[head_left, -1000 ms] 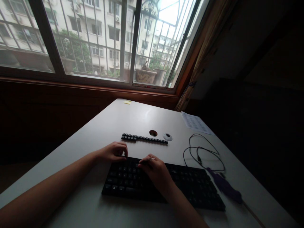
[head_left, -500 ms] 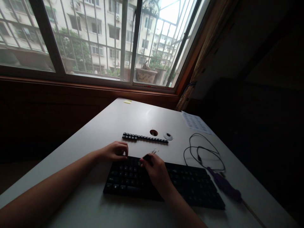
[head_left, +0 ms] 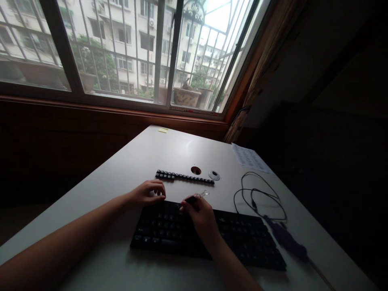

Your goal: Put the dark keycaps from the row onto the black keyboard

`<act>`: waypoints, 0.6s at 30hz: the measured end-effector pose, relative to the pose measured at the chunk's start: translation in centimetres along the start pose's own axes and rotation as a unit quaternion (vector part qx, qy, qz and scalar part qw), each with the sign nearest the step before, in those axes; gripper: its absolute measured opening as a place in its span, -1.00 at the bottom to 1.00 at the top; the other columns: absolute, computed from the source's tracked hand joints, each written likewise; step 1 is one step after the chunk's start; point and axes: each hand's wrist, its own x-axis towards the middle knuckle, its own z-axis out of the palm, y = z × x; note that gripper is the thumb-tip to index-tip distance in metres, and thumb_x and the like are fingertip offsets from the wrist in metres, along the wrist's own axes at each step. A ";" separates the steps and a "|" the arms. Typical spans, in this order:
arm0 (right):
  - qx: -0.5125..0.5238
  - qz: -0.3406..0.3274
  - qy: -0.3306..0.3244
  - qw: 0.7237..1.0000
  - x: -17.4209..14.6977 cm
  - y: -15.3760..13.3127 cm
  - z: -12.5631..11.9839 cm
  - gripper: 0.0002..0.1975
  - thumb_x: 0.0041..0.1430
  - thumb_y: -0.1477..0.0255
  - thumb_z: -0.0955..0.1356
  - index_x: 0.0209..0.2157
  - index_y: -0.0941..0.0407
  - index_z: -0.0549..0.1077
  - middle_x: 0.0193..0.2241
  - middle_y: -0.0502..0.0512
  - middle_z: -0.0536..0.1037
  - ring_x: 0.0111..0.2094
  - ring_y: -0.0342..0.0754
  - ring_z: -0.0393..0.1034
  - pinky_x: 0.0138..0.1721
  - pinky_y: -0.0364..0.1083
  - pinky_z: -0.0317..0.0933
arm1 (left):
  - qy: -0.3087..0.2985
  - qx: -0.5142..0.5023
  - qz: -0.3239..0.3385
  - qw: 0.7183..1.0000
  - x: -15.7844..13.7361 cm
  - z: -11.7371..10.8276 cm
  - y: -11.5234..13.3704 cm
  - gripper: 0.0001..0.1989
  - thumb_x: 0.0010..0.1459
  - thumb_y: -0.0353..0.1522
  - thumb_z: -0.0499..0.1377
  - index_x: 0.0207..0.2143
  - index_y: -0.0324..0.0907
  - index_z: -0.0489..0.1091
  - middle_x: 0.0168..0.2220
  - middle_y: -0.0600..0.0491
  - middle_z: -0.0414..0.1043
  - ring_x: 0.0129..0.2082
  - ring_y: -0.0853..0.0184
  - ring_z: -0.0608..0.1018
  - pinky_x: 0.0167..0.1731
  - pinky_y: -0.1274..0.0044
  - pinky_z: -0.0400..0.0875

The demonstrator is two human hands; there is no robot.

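1. Grasping a wire-ended black tool (head_left: 191, 199) in the right hand (head_left: 201, 213), above the keyboard (head_left: 242, 234), flat on the desk (head_left: 121, 169).
2. With left hand (head_left: 150, 192) bent-fingered at its far edge, cannot tell whether pinching anything.
3. Can make out a pale window-like logo key (head_left: 146, 239); cannot read keycap rows (head_left: 182, 177) or printed sheet (head_left: 250, 157) beyond.

On the table (head_left: 100, 190) I see the keyboard (head_left: 242, 234), with the keycaps (head_left: 184, 177) behind it. Behind the keyboard's right part lies the cable (head_left: 254, 205), and farther behind, near the table's edge, is the paper (head_left: 250, 158).
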 end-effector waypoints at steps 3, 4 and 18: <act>0.015 -0.008 -0.009 1.000 0.0 -0.1 0.0 -0.83 0.19 0.29 0.41 -0.35 0.10 0.45 -0.44 0.03 0.52 -0.41 -0.04 0.52 -0.31 -0.08 0.36 | 0.028 0.013 0.018 0.999 0.3 0.8 0.7 -0.82 0.26 -0.29 0.19 -0.28 -0.23 0.49 -0.36 -0.02 0.48 -0.33 0.32 0.44 -0.30 0.52 0.34; 0.019 -0.010 -0.012 1.000 0.0 -0.1 -0.1 -0.83 0.19 0.29 0.41 -0.35 0.10 0.45 -0.43 0.03 0.51 -0.41 -0.04 0.51 -0.31 -0.08 0.37 | 0.026 0.014 0.022 0.999 0.4 1.0 0.9 -0.83 0.25 -0.29 0.20 -0.26 -0.22 0.49 -0.34 -0.02 0.49 -0.31 0.32 0.44 -0.28 0.52 0.33; -0.016 -0.045 -0.041 0.998 -0.1 0.2 -0.2 -0.91 0.19 0.36 0.41 -0.35 0.08 0.50 -0.37 0.06 0.52 -0.35 -0.04 0.49 -0.28 -0.07 0.39 | -0.048 0.003 0.008 0.999 0.6 1.8 1.1 -0.76 0.22 -0.25 0.24 -0.08 -0.09 0.51 -0.21 -0.02 0.54 -0.17 0.23 0.47 -0.15 0.44 0.35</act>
